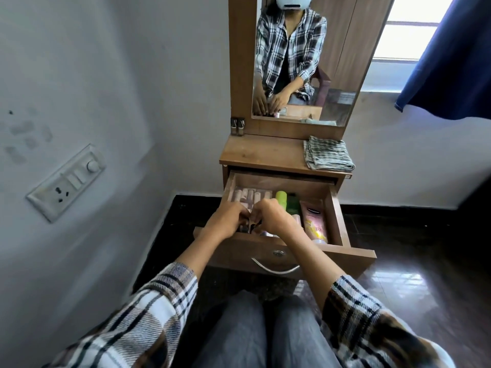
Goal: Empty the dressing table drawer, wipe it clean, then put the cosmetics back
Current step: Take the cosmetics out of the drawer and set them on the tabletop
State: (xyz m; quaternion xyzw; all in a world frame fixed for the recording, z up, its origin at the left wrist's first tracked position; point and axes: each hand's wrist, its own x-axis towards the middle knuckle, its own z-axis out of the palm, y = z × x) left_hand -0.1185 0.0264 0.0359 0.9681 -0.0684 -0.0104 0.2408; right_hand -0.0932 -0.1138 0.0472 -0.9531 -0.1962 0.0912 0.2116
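Note:
The wooden drawer (337,208) of the dressing table stands pulled out, full of cosmetics. A row of pale tubes (249,194) lies at its back left, a green bottle (281,198) in the middle, a pink and yellow tube (314,221) at the right. My left hand (228,219) and my right hand (276,217) are both down inside the drawer's front left part, fingers curled around small dark items (248,227) between them. What each hand grips is partly hidden by the fingers.
A folded checked cloth (328,156) lies on the right of the table top (260,152). Two small bottles (237,126) stand at the top's back left by the mirror (305,62). A switch plate (66,181) is on the left wall. Dark floor lies to the right.

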